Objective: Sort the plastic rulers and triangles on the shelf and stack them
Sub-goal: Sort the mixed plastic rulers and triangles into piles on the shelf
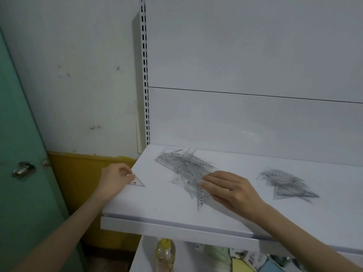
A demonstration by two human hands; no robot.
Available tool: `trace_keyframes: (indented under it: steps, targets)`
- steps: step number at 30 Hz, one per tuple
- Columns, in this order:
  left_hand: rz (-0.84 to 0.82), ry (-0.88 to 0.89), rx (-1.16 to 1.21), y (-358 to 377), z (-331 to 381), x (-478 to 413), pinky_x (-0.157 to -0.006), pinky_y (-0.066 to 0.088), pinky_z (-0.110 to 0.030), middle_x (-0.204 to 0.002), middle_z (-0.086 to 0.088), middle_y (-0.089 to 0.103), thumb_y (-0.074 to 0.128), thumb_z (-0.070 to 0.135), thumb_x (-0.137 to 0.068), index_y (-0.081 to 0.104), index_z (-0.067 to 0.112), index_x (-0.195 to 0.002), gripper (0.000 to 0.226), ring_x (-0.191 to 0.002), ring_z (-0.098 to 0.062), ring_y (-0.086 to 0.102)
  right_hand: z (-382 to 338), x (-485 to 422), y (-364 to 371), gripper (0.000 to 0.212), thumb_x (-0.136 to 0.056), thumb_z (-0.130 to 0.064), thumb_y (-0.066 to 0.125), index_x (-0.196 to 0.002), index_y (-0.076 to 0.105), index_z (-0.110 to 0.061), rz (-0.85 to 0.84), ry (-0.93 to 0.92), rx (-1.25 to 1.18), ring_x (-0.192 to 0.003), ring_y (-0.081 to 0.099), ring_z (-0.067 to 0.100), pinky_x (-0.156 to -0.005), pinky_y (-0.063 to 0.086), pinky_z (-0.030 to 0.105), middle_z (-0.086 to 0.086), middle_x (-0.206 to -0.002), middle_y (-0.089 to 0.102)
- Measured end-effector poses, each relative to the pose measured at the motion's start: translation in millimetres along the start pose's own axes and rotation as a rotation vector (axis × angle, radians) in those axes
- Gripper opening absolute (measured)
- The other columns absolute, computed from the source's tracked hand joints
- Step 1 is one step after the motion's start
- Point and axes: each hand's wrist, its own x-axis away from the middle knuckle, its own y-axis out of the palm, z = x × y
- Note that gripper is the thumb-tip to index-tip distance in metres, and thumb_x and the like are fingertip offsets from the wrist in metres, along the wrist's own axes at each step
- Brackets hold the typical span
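— White shelf (157,205) under your hands, pale wall behind it, slotted upright (145,75) at the back left corner. What can't you read?

— Plenty. It's clear plastic on white, so the mixed pile (180,163) is a tangle of rulers and triangles and you can't count the pieces or follow every edge. Below the shelf front, a bottle (165,252) and some packets are cut off by the bottom of the view.

— And the grips?

— Your left hand (115,179) pinches a small triangle (138,182) right at the shelf's left edge, fingers curled on its near corner, its tip aiming right. Whether it rests on the board or sits just above it, I can't tell. Your right hand (229,190) lies with fingers nearly straight on a long triangle (200,199), fingertips pressing it at the near side of the pile. Whether the thumb goes under the plastic, I can't tell either.

— Outward from there?

— The long triangle runs from the pile toward the front lip, with printed numbers showing just beside your fingertips. The small triangle is well apart from the pile, to its left. Right of your right hand, and apart from it, lies a second heap (288,183) of triangles, fanned out. At far left are a green door (17,193) with a metal handle (23,169) and a yellow band (78,183) low on the wall.
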Motion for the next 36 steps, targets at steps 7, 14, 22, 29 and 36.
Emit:
trace_keyframes:
  steps: [7,14,22,29,36]
  targets:
    - [0.026,-0.029,0.5,-9,37,5,-0.063,0.049,-0.016,-0.088,-0.003,0.069,0.066,-0.004,-0.081,0.069,0.009,-0.08,0.014,-0.081,-0.013,0.062,-10,3,-12,0.025,-0.091,-0.004,0.062,-0.113,0.071,-0.013,0.042,0.02,0.025,-0.114,0.061,0.024,-0.079,0.056,0.033,0.008,-0.122,0.065]
    - [-0.219,0.059,0.637,28,105,12,-0.051,0.055,-0.036,-0.082,-0.002,0.062,0.085,-0.001,-0.061,0.061,0.009,-0.084,0.034,-0.06,-0.022,0.06,-3,34,-52,0.016,-0.091,-0.008,0.063,-0.105,0.071,-0.009,0.075,0.177,0.096,-0.11,0.06,0.026,-0.079,0.055,0.033,0.013,-0.122,0.063]
    - [-0.549,0.235,0.631,107,201,44,-0.044,0.049,-0.029,-0.094,-0.007,0.065,0.08,-0.008,-0.065,0.062,0.008,-0.089,0.034,-0.048,-0.02,0.06,-6,102,-130,0.008,-0.092,-0.006,0.06,-0.092,0.066,0.0,0.16,0.437,0.293,-0.093,0.061,0.025,-0.073,0.052,0.032,0.01,-0.1,0.067]
    - [-0.896,0.406,0.674,184,296,102,-0.043,0.049,-0.031,-0.1,-0.01,0.066,0.065,-0.008,-0.081,0.05,0.022,-0.116,0.049,-0.062,-0.039,0.067,-4,199,-219,0.01,-0.096,-0.021,0.054,-0.104,0.059,-0.016,0.159,0.72,0.549,-0.087,0.065,0.021,-0.06,0.056,0.037,0.003,-0.1,0.069]
    - [-0.934,0.42,0.492,264,363,136,-0.037,0.037,-0.024,-0.085,-0.013,0.061,0.074,-0.006,-0.069,0.052,0.013,-0.102,0.044,-0.051,-0.028,0.064,14,282,-287,0.045,-0.101,-0.036,0.041,-0.092,0.073,-0.006,0.066,0.729,0.509,-0.079,0.069,0.017,-0.069,0.059,0.025,0.007,-0.088,0.072]
